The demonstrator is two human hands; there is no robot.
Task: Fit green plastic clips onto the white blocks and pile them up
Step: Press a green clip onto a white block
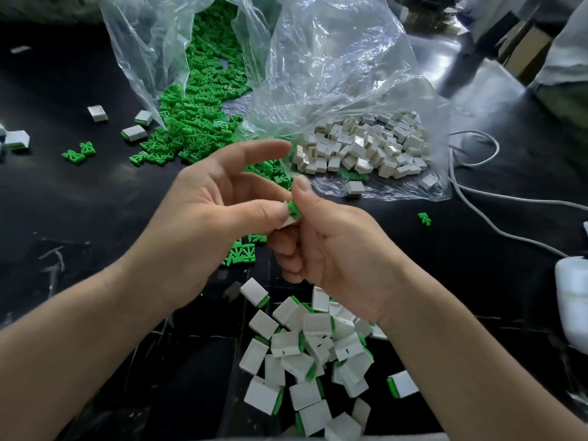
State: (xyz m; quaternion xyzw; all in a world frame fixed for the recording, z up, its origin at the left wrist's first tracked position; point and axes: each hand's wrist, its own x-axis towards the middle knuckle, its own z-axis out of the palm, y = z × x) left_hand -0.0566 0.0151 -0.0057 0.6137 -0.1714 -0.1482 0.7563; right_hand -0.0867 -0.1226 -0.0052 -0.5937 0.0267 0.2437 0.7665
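Left hand [203,224]: pinched the white block [289,221] between thumb and a finger; index finger stretched out above, touching nothing.
Right hand [337,249]: fingers curled, thumb and fingertips gripped the green clip [294,210].
Green clip: sat against the top end of the white block, held between both hands above the table [63,202]; how deep it sat could not be told.
Finished pile [318,351]: white blocks with green ends, loose heap on the table just below the right wrist.
Clip bag [143,43]: clear plastic, open, loose green clips [197,122] spilled out of its mouth.
Block bag [334,74]: clear plastic beside the clip bag, bare white blocks [366,148] heaped inside.
Stray pieces: several fitted blocks [133,132] far left; one single clip [424,219] right of the hands.
Cable [477,198]: white, ran across the table at right.
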